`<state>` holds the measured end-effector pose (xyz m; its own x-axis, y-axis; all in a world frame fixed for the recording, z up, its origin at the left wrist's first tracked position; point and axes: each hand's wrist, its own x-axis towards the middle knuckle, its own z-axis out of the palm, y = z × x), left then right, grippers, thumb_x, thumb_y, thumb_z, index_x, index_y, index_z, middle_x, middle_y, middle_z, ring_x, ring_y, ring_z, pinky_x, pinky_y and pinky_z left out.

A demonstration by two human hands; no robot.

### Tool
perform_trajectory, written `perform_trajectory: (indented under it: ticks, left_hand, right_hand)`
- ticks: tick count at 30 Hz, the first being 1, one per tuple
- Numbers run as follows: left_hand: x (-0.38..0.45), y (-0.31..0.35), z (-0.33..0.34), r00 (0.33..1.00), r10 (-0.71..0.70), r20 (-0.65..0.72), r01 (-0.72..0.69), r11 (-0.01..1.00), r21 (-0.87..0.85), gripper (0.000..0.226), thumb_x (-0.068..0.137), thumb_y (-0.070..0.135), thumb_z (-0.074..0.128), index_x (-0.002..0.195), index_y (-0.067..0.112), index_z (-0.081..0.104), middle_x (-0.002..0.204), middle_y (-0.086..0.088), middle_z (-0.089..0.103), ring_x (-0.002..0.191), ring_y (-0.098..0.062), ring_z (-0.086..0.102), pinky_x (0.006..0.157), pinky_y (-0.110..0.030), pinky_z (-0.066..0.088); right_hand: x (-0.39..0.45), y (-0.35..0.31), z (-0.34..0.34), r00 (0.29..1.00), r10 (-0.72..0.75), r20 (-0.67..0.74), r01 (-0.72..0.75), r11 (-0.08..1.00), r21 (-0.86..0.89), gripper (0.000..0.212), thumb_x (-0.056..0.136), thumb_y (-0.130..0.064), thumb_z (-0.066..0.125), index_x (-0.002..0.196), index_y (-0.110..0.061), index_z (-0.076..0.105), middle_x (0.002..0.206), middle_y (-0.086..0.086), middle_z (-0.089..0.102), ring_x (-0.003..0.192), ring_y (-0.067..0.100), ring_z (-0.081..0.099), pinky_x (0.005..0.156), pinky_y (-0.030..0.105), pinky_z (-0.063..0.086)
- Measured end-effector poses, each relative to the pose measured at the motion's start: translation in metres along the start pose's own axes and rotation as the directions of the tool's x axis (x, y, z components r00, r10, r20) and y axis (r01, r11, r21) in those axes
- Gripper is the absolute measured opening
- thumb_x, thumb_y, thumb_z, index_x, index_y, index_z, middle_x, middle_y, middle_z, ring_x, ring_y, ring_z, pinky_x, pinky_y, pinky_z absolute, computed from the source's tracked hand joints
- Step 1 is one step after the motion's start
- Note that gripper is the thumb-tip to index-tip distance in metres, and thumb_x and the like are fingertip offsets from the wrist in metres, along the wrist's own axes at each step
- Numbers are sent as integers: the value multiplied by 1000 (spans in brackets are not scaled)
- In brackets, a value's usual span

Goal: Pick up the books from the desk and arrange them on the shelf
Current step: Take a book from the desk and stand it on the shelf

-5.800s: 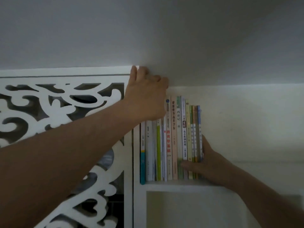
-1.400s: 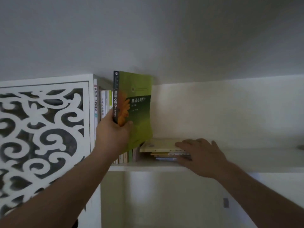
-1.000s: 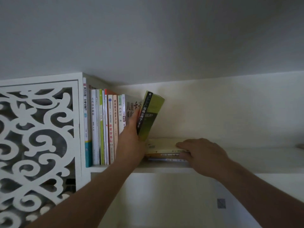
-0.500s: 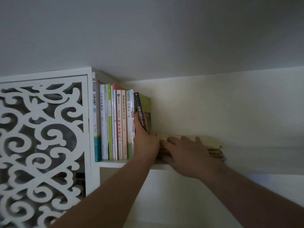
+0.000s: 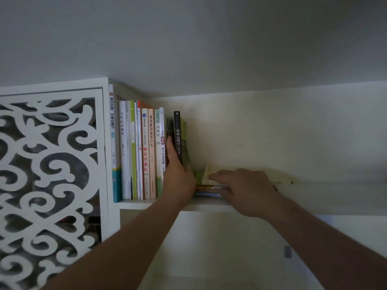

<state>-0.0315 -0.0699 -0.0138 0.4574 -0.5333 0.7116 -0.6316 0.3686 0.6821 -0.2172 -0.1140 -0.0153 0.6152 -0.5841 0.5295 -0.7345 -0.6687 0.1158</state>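
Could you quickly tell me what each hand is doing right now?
Left hand: gripping the upright green book.
Right hand: open, resting flat on the book stack.

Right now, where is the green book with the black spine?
In the head view, the green book with the black spine stands upright at the right end of the row of upright books, gripped by the left hand, beside the flat stack of books.

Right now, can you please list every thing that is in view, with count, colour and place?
upright books: about a dozen, mixed colours, left end of shelf
dark-spined book: one, green cover, right end of the row
flat books: small pile, yellowish top, beside the row
shelf: one, white
carved panel: one, white, far left
left hand: grips dark-spined book
right hand: rests on flat books
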Motion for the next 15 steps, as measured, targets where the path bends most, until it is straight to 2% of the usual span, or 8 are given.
perform_trajectory:
  ticks: [4, 7, 9, 11, 13, 15]
  left_hand:
    - [-13, -3, -14, 991, 26, 132, -18, 998, -63, 100, 104, 14, 61, 158, 59, -10, 173, 6, 17, 151, -24, 35, 119, -54, 41]
    - [-43, -7, -40, 956, 246, 157, -248, 969, -4, 107, 99, -2, 60, 156, 63, -2, 170, 20, 22, 156, -8, 26, 124, -45, 34]
    - [-54, -17, -57, 884, 458, 97, -467, 879, 101, 99, 92, -11, 62, 158, 52, 22, 166, 22, 29, 155, 2, 24, 123, -33, 29]
    - [-54, -30, -68, 810, 583, 54, -582, 791, 188, 76, 88, -13, 66, 146, 34, 50, 155, 14, 48, 146, 7, 36, 117, -28, 36]
    - [-49, -38, -71, 840, 543, 18, -539, 828, 151, 66, 88, -11, 67, 132, 37, 56, 132, 22, 57, 128, 11, 50, 107, -29, 49]
    - [-43, -46, -70, 908, 418, 9, -418, 905, 86, 63, 91, -6, 66, 131, 40, 54, 125, 24, 57, 123, 2, 56, 104, -36, 54]
  right_hand:
    - [3, -6, -3, 1000, -5, 31, 4, 999, 36, 47, 108, -45, 42, 154, -54, 34, 157, -23, 45, 134, 24, 51, 105, 48, 40]
    - [14, -22, -1, 998, -49, 37, 48, 998, 29, 47, 108, -45, 43, 152, -57, 33, 158, -25, 43, 131, 26, 52, 97, 47, 36]
    - [25, -42, 4, 997, -73, 35, 72, 997, 31, 48, 106, -43, 48, 149, -59, 36, 154, -24, 48, 127, 27, 55, 93, 49, 33]
    - [32, -57, 7, 997, -71, 19, 70, 997, 24, 51, 103, -36, 52, 146, -60, 38, 148, -21, 55, 122, 29, 57, 93, 49, 32]
    - [36, -63, 11, 998, -68, -11, 68, 998, -13, 53, 102, -33, 52, 147, -58, 39, 145, -19, 58, 121, 29, 57, 89, 48, 31]
    - [35, -61, 15, 995, -84, -55, 83, 996, -23, 50, 103, -35, 47, 148, -54, 40, 147, -20, 56, 121, 27, 56, 83, 45, 27]
